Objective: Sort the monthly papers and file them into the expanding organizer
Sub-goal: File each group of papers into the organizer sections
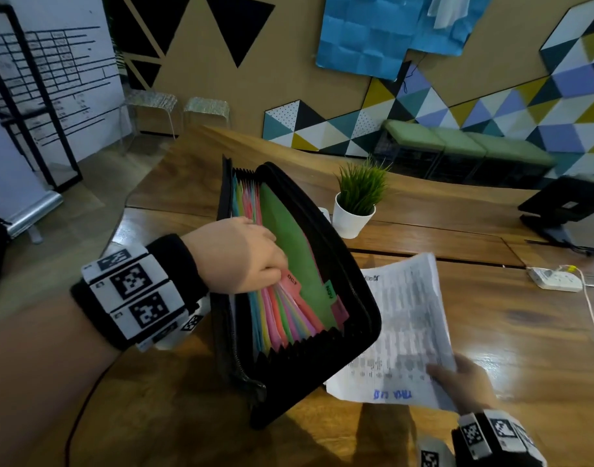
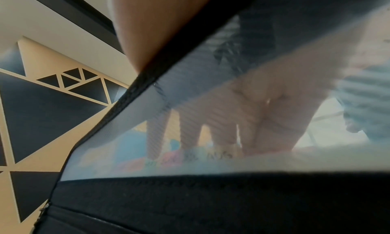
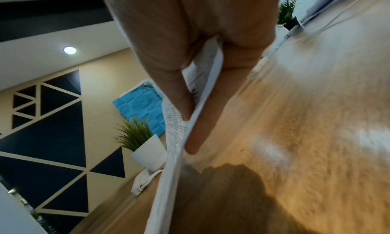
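A black expanding organizer (image 1: 352,318) stands open and tilted on the wooden table (image 1: 511,335). Its coloured dividers (image 1: 288,318) fan out, with tabs reading OCT and NOV. My left hand (image 1: 255,261) reaches in from the left; its fingers hook over the bunch of dividers by the OCT tab and hold them back from the green NOV divider. In the left wrist view the organizer's black cover (image 2: 211,204) fills the frame and the fingers (image 2: 221,120) show blurred through a translucent panel. My right hand (image 1: 457,379) pinches a printed paper (image 1: 406,325) at its near corner, just right of the organizer. The right wrist view shows thumb and fingers clamping the paper (image 3: 175,134).
A small potted plant (image 1: 356,203) stands just behind the organizer. A white power strip (image 1: 555,279) with a cable lies at the right, and a black stand (image 1: 565,207) sits at the far right. Stools and a green bench line the wall beyond the table.
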`<state>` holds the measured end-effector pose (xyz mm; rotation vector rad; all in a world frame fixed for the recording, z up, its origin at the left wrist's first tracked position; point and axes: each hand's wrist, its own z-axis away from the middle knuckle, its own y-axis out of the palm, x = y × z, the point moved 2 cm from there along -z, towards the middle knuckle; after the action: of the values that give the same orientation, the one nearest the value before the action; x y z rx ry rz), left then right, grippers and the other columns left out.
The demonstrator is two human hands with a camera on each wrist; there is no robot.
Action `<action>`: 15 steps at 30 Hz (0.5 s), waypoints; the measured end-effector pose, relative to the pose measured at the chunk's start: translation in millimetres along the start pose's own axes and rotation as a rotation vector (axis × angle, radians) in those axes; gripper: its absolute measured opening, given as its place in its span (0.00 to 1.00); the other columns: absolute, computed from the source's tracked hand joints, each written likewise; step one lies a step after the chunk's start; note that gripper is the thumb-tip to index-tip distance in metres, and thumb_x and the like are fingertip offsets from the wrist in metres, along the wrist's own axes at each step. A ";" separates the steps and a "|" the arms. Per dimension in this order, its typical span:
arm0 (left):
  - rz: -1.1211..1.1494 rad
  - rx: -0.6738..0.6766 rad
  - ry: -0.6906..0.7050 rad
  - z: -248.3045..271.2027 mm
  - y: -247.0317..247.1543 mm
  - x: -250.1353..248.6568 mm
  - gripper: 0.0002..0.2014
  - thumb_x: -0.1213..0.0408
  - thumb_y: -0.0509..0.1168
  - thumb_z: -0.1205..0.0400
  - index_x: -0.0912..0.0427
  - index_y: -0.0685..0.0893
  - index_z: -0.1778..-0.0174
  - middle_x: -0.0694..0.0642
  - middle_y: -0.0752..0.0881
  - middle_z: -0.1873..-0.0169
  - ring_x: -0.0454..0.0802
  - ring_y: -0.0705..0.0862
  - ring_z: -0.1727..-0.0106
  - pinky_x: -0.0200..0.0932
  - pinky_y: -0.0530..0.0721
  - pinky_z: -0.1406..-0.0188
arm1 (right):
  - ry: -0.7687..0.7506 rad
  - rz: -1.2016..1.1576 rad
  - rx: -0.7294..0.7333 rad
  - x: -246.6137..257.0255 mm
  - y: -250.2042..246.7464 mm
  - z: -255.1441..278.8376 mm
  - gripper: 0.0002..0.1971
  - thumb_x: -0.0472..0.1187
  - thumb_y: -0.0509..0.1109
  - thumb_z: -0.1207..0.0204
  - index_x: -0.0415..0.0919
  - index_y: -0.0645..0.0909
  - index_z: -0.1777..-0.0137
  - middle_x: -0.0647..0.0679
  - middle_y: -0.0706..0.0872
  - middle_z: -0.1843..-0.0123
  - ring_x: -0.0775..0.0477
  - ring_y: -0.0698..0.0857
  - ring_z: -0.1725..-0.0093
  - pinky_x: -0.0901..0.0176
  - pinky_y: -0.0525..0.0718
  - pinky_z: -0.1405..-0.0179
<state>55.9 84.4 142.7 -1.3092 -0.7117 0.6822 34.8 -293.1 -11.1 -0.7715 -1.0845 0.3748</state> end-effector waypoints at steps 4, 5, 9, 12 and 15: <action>-0.028 -0.006 0.000 4.0 -1.9 -0.3 0.35 0.45 0.27 0.23 0.39 0.69 0.26 0.45 0.85 0.44 0.46 0.77 0.36 0.45 0.67 0.30 | -0.122 -0.030 -0.161 12.2 -23.2 0.5 0.11 0.33 0.73 0.29 0.28 0.83 0.49 0.35 0.85 0.62 0.39 0.82 0.63 0.49 0.78 0.64; -0.032 0.035 -0.012 4.6 -3.2 -1.6 0.30 0.46 0.30 0.19 0.38 0.60 0.21 0.47 0.85 0.46 0.47 0.78 0.39 0.46 0.67 0.31 | -0.142 -0.029 -0.195 14.8 -31.2 -0.6 0.11 0.34 0.74 0.30 0.29 0.83 0.50 0.34 0.85 0.62 0.37 0.83 0.62 0.45 0.81 0.61; -0.066 0.113 -0.003 0.4 -9.6 -8.4 0.26 0.51 0.36 0.13 0.36 0.34 0.20 0.52 0.86 0.58 0.51 0.78 0.52 0.50 0.67 0.33 | -0.199 -0.045 -0.270 33.1 -59.1 -0.3 0.09 0.35 0.74 0.30 0.30 0.83 0.52 0.32 0.86 0.62 0.33 0.84 0.60 0.42 0.81 0.56; -0.100 0.164 0.011 -4.4 -9.5 -10.4 0.25 0.51 0.36 0.12 0.36 0.37 0.20 0.52 0.86 0.53 0.50 0.77 0.49 0.51 0.65 0.33 | -0.244 -0.048 -0.267 42.9 -66.6 3.4 0.07 0.35 0.73 0.29 0.32 0.84 0.53 0.32 0.85 0.62 0.35 0.84 0.60 0.45 0.80 0.58; -0.148 0.182 0.032 -6.4 -7.5 -8.8 0.24 0.52 0.36 0.12 0.36 0.42 0.19 0.51 0.85 0.47 0.50 0.76 0.48 0.52 0.65 0.32 | -0.229 -0.063 -0.258 39.4 -63.6 3.7 0.07 0.34 0.73 0.29 0.32 0.84 0.52 0.33 0.85 0.62 0.36 0.84 0.60 0.49 0.78 0.60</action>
<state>55.9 72.6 148.6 -1.0873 -0.6966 0.5910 43.1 -310.9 61.2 -0.9358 -1.3877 0.2765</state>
